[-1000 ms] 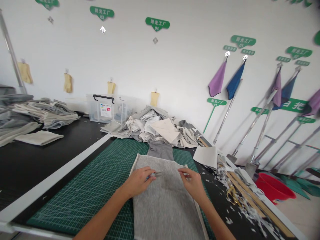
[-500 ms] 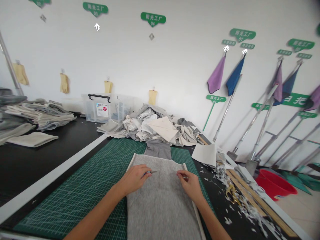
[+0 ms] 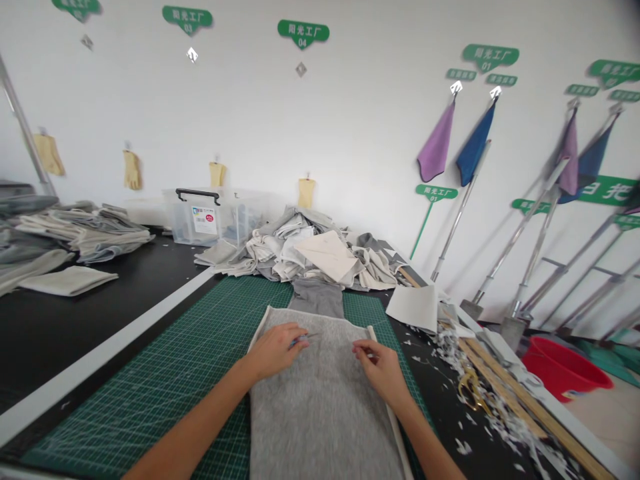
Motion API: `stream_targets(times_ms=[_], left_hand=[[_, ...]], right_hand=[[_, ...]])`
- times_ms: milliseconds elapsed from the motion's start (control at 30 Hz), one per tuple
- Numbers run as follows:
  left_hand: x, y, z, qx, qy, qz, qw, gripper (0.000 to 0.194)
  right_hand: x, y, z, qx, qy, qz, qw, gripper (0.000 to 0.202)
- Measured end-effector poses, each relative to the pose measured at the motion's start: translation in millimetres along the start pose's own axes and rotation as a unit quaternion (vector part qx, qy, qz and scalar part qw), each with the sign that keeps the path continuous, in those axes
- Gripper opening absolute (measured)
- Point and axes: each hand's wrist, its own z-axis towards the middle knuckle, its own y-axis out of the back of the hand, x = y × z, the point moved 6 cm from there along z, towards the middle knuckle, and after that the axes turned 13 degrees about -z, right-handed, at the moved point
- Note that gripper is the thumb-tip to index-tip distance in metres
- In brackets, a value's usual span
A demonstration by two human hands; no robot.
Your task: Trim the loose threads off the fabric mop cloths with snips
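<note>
A light grey knit fabric piece [image 3: 320, 413] with pale edges lies in front of me, over the green cutting mat [image 3: 185, 360]. My left hand [image 3: 277, 350] is closed around a small tool with a blue part and a thin metallic tip [image 3: 311, 335]; the fingers cover most of it, so its kind is unclear. The tip points right, just over the upper part of the fabric. My right hand [image 3: 379, 367] is closed in a pinch at the fabric's right side, and what the fingertips hold, if anything, is too small to make out. A darker grey cloth [image 3: 317, 297] lies beyond the fabric's far edge.
A heap of grey and cream cloths [image 3: 300, 247] stands at the back, beside a clear plastic box [image 3: 193, 220]. Folded cloths [image 3: 85, 230] are stacked at left. On the right lie gold-handled scissors [image 3: 470, 390], wooden strips [image 3: 530, 407] and white scraps; a red basin [image 3: 565, 367] stands beyond.
My left hand has lifted and turned slightly, and the tool's tip now angles up a little more. My right hand keeps its pinch in nearly the same place. The camera view has shifted slightly.
</note>
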Motion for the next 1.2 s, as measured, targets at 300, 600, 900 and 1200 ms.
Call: stream_targets(times_ms=[300, 600, 900, 1200], left_hand=[[-11, 3.0, -4, 0.013, -0.019, -0.017, 1.000, 0.031], [-16, 0.4, -7, 0.025, -0.025, -0.015, 0.999, 0.029], [-19, 3.2, -8, 0.032, -0.024, -0.019, 0.999, 0.029], [-8, 11.1, -9, 0.007, -0.009, -0.005, 1.000, 0.030]], right_hand=[[-3, -1, 1, 0.005, -0.001, 0.006, 1.000, 0.026], [-2, -1, 0, 0.012, -0.004, 0.000, 1.000, 0.025], [-6, -2, 1, 0.015, 0.000, -0.004, 1.000, 0.026], [-10, 0, 4, 0.007, -0.007, 0.008, 1.000, 0.027]])
